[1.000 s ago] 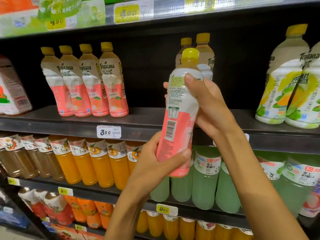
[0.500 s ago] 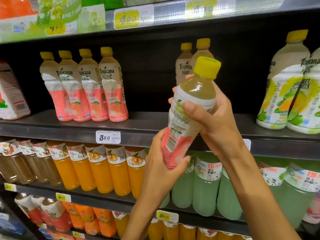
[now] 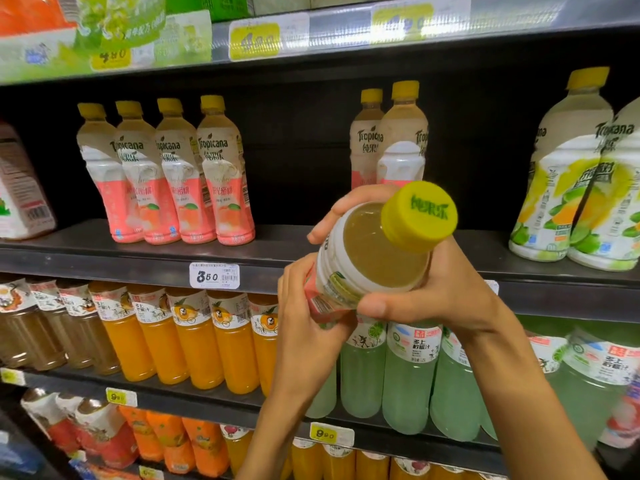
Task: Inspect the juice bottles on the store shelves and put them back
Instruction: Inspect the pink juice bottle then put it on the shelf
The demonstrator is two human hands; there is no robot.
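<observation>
**Peach juice bottle being held up before the store shelves**

A juice bottle (image 3: 372, 258) is being held in both hands in front of the shelves, tilted so that its yellow cap (image 3: 419, 216) is being pointed toward the camera. The right hand (image 3: 440, 282) is being wrapped round the bottle's upper body, its grip clamped there with the thumb pressed across the label. The left hand (image 3: 308, 327) is being curled under the pink lower end, its grip likewise closed on the bottle. Just behind the hands, pale green drinks (image 3: 408, 372) and orange drinks (image 3: 197, 341) are being displayed in a row on a lower shelf. Farther back, on the middle shelf (image 3: 138, 251), four matching pink-labelled bottles (image 3: 180, 174) are being kept upright at the left, two more (image 3: 391, 140) behind the raised cap, and larger green-labelled bottles (image 3: 575, 174) at the right. A price tag (image 3: 214, 276) is being shown on the shelf edge.
</observation>
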